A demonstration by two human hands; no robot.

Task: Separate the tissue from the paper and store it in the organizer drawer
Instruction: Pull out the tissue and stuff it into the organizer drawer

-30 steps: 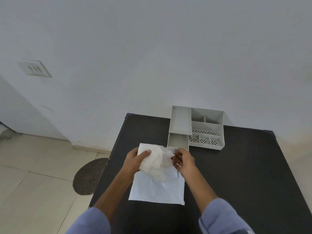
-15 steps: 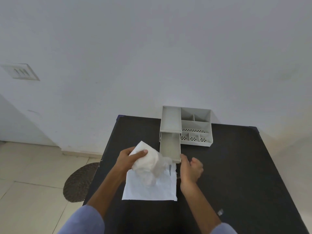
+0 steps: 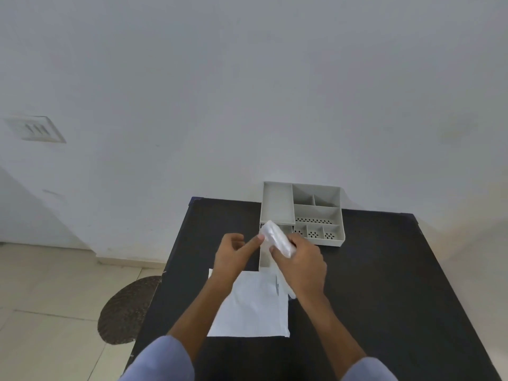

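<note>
The white tissue (image 3: 276,237), bunched into a roll, hovers over the pulled-out drawer (image 3: 264,259) of the grey organizer (image 3: 316,213). My right hand (image 3: 301,264) grips the tissue from the right side. My left hand (image 3: 233,254) is beside it on the left, one fingertip touching the tissue's edge, the other fingers loosely curled. The white paper sheet (image 3: 253,306) lies flat on the black table (image 3: 384,284) under my forearms, just in front of the drawer. Most of the drawer's inside is hidden by the tissue and my right hand.
The organizer stands at the table's far edge against the white wall, with several open compartments on its right side. A round brown mat (image 3: 126,309) lies on the tiled floor left of the table. A switch plate (image 3: 35,129) is on the wall at left.
The tissue has gone from my left hand, over the paper, forward to above the open drawer, and my right hand has taken hold of it. The tissue is now bunched tighter.
</note>
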